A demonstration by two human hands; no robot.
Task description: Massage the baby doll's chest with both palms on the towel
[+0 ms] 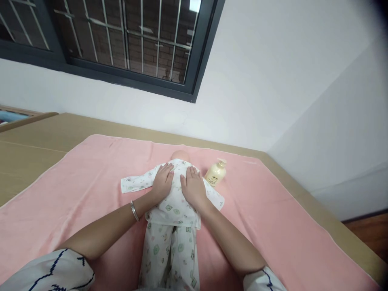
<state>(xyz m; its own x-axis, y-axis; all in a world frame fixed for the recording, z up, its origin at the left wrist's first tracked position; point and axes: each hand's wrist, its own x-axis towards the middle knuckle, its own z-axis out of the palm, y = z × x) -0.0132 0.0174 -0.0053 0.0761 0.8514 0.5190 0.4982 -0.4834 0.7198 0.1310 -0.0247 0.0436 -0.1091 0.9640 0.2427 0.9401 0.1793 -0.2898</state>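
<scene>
While trousers [154, 252] run off-frame, left hand [163, 182] and right hand [194, 187], grips unclenched, partly hide the shirt [177, 206]

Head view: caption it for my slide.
Left hand and right hand rest palm-down on a doll-like figure in printed clothes, pump bottle alongside on pink blanket.

Both arms reach forward and angle inward, left hand [163, 181] and right hand [193, 186] pressed palm down, fingers pretty straight and pointing away. Hands sit near each other, not touching btw.
</scene>
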